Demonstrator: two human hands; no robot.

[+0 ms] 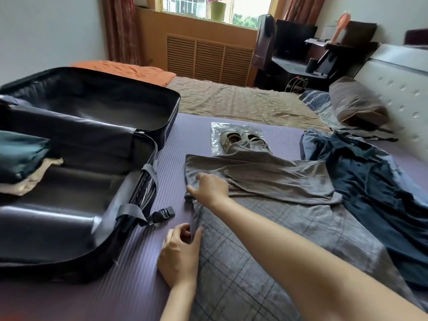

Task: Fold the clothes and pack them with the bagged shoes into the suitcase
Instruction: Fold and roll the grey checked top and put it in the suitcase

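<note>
Hands, as I see them: left hand [179,249] pinches plaid cloth [266,242] edge; right hand [212,188] rests on grey shirt [273,179], fingers part-bent, grip unclear. Garments beside open suitcase [58,223]; shoes [238,138] beyond.

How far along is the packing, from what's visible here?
Done: folded clothes sit in the suitcase. In hand: left hand pinches the plaid garment, right hand is on the grey top. Left: the blue shirt lies unfolded, and the bagged shoes wait outside.
</note>
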